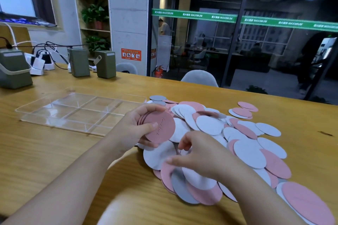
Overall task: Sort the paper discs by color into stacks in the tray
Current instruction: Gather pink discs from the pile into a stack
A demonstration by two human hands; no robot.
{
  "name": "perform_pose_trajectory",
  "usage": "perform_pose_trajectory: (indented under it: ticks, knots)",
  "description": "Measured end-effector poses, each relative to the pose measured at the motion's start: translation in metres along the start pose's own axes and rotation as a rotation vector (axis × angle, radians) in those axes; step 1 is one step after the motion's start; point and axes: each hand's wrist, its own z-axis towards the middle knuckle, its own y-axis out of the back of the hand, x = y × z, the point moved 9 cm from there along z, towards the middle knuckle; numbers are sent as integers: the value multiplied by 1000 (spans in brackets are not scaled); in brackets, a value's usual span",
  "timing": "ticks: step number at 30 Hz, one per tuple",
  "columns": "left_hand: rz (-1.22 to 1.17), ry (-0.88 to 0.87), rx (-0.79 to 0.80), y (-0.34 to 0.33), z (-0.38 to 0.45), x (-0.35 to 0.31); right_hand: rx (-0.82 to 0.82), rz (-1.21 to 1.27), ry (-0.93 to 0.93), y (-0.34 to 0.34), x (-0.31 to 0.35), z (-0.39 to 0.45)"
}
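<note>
The left hand is holding a small stack of pink discs just above the counter. Its grip is closed around the stack: the thumb is lying across the face of the top disc, and the fingers are curling round the far and near edges. The top disc is tilting toward the camera and is showing a line of raised lettering, too small to read.

The right hand is hovering low over the near part of the loose pile of discs. Its fingers are bent and its thumb and forefinger are drawn close together in a narrow grip over a white disc; whether they are actually pinching a disc is not clear, since the fingertips are blurred.

The pile is lying spread over the counter to the right of both hands, pink, white and grey discs overlapping one another in no order. A few grey discs are showing at the near edge beneath the right hand, and another is lying at the far edge of the pile. A small separate cluster of pink and white discs is sitting apart at the far right.

The clear tray is sitting on the counter to the left of the pile, its near right corner just beside the left hand. Its dividers are marking out several compartments, and no discs are showing in them.

Further back on the counter, three green boxes are standing among white chargers and cables.
</note>
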Motion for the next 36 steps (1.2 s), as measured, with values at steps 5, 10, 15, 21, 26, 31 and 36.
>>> perform_pose_trajectory:
  ticks: [5, 10, 15, 21, 26, 31, 36]
  knots:
    - [24, 26, -9, 1, 0, 3, 169, -133, -12, -20, 6, -15]
    - [35, 23, -15, 0, 0, 1, 195, -169, -22, -25, 4, -13]
    - [39, 28, -10, 0, -1, 1, 173, -58, -16, -22, 7, -14]
    - [48, 22, -13, 0, -2, 0, 8, 226, 25, 0, 6, -4]
    - [32, 7, 34, -5, -1, 1, -164, 454, 21, 5, -5, 11]
    - [35, 2, 81, -15, -3, -1, -311, 566, -33, 6, -17, 13]
    - [47, -8, 58, -15, -4, -2, -347, 565, -28, 15, -26, 15]
